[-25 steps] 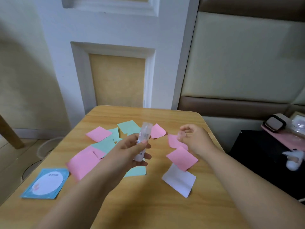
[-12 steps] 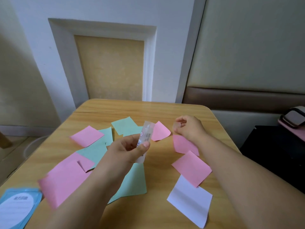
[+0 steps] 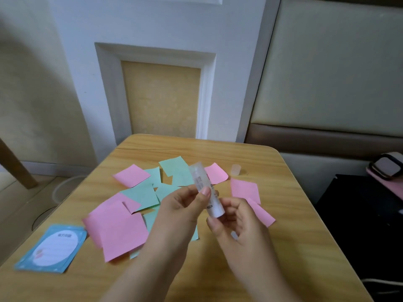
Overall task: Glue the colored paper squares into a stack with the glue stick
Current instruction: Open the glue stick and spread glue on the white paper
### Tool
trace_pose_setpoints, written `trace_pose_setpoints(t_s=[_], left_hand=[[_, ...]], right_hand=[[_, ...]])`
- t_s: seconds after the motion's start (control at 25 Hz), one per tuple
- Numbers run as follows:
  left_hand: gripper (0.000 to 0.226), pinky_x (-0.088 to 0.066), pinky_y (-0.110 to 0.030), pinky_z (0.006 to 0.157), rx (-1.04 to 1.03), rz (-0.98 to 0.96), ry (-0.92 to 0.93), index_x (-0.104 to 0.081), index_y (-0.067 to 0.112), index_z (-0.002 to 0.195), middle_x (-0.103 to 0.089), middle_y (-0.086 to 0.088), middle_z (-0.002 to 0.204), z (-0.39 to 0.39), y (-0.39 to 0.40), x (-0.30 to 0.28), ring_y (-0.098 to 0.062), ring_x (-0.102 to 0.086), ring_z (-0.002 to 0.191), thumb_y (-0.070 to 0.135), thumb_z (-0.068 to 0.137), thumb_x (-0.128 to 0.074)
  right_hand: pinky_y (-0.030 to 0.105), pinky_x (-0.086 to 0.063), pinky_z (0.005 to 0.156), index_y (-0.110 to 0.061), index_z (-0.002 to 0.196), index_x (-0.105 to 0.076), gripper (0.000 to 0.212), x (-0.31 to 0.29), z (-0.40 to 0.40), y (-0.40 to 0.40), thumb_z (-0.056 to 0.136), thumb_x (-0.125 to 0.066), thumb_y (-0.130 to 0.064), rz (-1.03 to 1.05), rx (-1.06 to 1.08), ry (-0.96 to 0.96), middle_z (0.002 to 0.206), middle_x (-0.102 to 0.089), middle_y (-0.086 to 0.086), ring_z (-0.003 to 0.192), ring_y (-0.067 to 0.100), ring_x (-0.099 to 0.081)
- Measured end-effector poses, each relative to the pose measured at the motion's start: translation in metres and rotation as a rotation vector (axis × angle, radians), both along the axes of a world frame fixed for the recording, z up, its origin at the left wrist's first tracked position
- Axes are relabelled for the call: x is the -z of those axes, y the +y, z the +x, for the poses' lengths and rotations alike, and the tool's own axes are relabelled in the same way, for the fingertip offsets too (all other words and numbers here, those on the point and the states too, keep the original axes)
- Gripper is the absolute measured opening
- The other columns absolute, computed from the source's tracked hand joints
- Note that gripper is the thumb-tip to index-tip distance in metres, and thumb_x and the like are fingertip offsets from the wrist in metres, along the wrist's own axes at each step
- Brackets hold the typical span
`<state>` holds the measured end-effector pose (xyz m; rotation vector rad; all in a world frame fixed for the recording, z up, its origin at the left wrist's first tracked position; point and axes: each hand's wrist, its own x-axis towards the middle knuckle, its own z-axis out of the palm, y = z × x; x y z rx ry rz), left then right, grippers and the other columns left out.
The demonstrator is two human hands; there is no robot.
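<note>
The uncapped glue stick [image 3: 206,190] is pinched by both hands' fingers, its cap [image 3: 236,169] set far right, while the paper squares [image 3: 139,194] lie scattered, none stacked.

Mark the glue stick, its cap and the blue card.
glue stick [image 3: 201,185], head view, mid tube above the thumb
cap [image 3: 235,169], head view, side wall
blue card [image 3: 75,231], head view, top right border

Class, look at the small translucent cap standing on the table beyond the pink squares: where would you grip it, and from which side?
Pinch the cap across its round side wall, coming straight down from above. It stands upright, alone on bare table, so nothing blocks a top approach.
</note>
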<state>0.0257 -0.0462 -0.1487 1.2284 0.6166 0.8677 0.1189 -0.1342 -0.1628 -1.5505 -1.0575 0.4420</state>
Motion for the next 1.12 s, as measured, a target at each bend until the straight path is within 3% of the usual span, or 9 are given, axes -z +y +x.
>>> trace_pose_setpoints(t_s=[0.28,0.36,0.48,0.56,0.72,0.8,0.96,1.04,1.12], left_hand=[[0.032,-0.053,-0.023,0.063,0.014,0.064,0.017,-0.070,0.004,0.096,-0.069,-0.006,0.077,-0.018,-0.020,-0.004,-0.020,-0.060,0.066,0.030,0.091,-0.052],[0.034,-0.050,-0.031,0.059,0.047,0.045,0.003,-0.071,0.007,0.095,-0.066,-0.002,0.071,-0.020,-0.016,-0.001,-0.017,-0.056,0.057,0.035,0.089,-0.052],[0.026,-0.044,-0.035,0.091,0.100,0.043,-0.040,-0.075,0.019,0.088,-0.074,0.001,0.091,-0.024,-0.007,0.001,-0.010,-0.066,0.086,0.039,0.087,-0.059],[0.031,-0.045,-0.036,0.087,0.120,0.039,-0.080,-0.076,0.018,0.087,-0.072,-0.002,0.087,-0.028,-0.001,0.002,-0.013,-0.064,0.082,0.042,0.081,-0.058],[0.031,-0.045,-0.036,0.091,0.105,0.003,-0.134,-0.076,0.017,0.086,-0.073,-0.005,0.091,-0.034,-0.001,0.004,-0.014,-0.065,0.084,0.043,0.073,-0.062],[0.031,-0.041,-0.038,0.099,0.138,0.005,-0.141,-0.077,0.021,0.086,-0.074,-0.004,0.092,-0.034,-0.005,0.004,-0.010,-0.065,0.090,0.045,0.072,-0.062],[0.029,-0.041,-0.035,0.096,0.197,-0.024,-0.159,-0.077,0.024,0.087,-0.074,-0.003,0.093,-0.037,-0.009,0.002,-0.008,-0.066,0.090,0.043,0.072,-0.061],[0.029,-0.041,-0.032,0.087,0.170,-0.018,-0.161,-0.077,0.021,0.084,-0.074,-0.003,0.091,-0.038,-0.008,0.002,-0.007,-0.065,0.082,0.043,0.071,-0.062],[0.030,-0.042,-0.030,0.084,0.132,-0.006,-0.148,-0.076,0.020,0.083,-0.074,-0.003,0.090,-0.038,-0.007,0.004,-0.008,-0.065,0.082,0.044,0.070,-0.063]], right_hand=[[0.016,-0.044,0.061,-0.027,0.094,-0.055,0.034,0.003,-0.034,-0.002,0.082,-0.036,-0.053,-0.059,0.019,0.041,0.078,-0.062,-0.019,0.069,0.002,-0.058],[0.024,-0.041,0.053,-0.016,0.083,-0.059,0.043,-0.002,-0.034,0.002,0.092,-0.034,-0.050,-0.089,-0.045,0.515,0.055,-0.055,-0.004,0.051,0.007,-0.050],[0.020,-0.024,0.035,-0.007,0.061,-0.058,0.050,-0.019,-0.032,0.006,0.095,-0.040,-0.039,-0.103,-0.294,1.281,0.041,-0.034,0.002,0.033,0.012,-0.030],[0.022,-0.028,0.035,-0.012,0.057,-0.064,0.056,-0.019,-0.027,0.003,0.089,-0.041,-0.052,-0.153,-0.313,1.013,0.041,-0.043,0.005,0.033,0.015,-0.036],[0.008,-0.041,0.056,-0.033,0.079,-0.056,0.049,-0.006,-0.029,-0.005,0.068,-0.034,-0.075,-0.147,-0.032,-0.231,0.078,-0.059,-0.020,0.066,-0.001,-0.056],[0.012,-0.042,0.050,-0.033,0.075,-0.053,0.050,-0.002,-0.032,-0.006,0.066,-0.034,-0.078,-0.179,-0.024,-0.174,0.071,-0.057,-0.017,0.061,0.001,-0.056],[0.019,-0.032,0.032,-0.012,0.057,-0.060,0.062,-0.029,-0.035,-0.006,0.078,-0.048,-0.069,-0.170,-0.432,1.125,0.041,-0.045,0.005,0.029,0.013,-0.039],[0.023,-0.035,0.034,-0.016,0.061,-0.064,0.068,-0.014,-0.039,-0.005,0.070,-0.042,-0.079,-0.156,-0.357,0.890,0.045,-0.050,0.006,0.033,0.015,-0.045],[0.017,-0.043,0.046,-0.031,0.078,-0.061,0.068,-0.008,-0.037,-0.007,0.058,-0.036,-0.091,-0.170,-0.140,0.099,0.067,-0.061,-0.005,0.053,0.008,-0.056]])
